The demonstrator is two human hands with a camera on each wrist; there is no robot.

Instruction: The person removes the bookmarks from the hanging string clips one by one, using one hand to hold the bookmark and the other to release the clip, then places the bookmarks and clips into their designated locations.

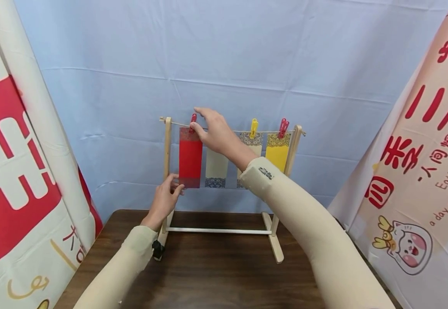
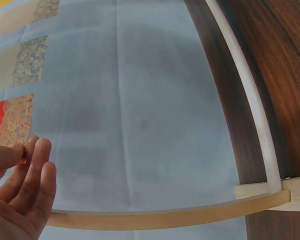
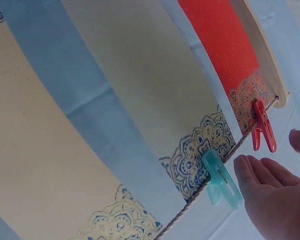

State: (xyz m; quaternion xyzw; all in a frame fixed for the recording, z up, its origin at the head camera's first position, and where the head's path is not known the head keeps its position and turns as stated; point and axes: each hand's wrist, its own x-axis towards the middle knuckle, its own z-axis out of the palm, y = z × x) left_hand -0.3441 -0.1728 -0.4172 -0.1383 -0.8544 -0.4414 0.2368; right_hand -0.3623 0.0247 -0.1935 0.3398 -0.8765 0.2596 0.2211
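Note:
A red card (image 1: pixel 190 159) with patterned ends hangs from a string at the left of a wooden rack (image 1: pixel 168 150). My left hand (image 1: pixel 164 198) pinches its lower left corner between thumb and fingers; the left wrist view shows this grip on the patterned end (image 2: pixel 17 117). At the top of the card, a red clothespin (image 3: pixel 261 125) clamps it to the string (image 3: pixel 240 142). My right hand (image 1: pixel 219 132) is beside that clothespin, thumb and fingers spread apart, holding nothing. Close to its fingertips in the right wrist view, a teal clothespin (image 3: pixel 221 180) holds a greyish card (image 3: pixel 155 65).
Further right hang a cream card (image 1: pixel 252 148) under a yellow clothespin (image 1: pixel 253 128) and a yellow card (image 1: pixel 276 156) under another red clothespin (image 1: pixel 283 127). The rack's white crossbar (image 1: pixel 220 231) runs low above the brown table (image 1: pixel 216 274). A light blue cloth (image 1: pixel 224 51) hangs behind.

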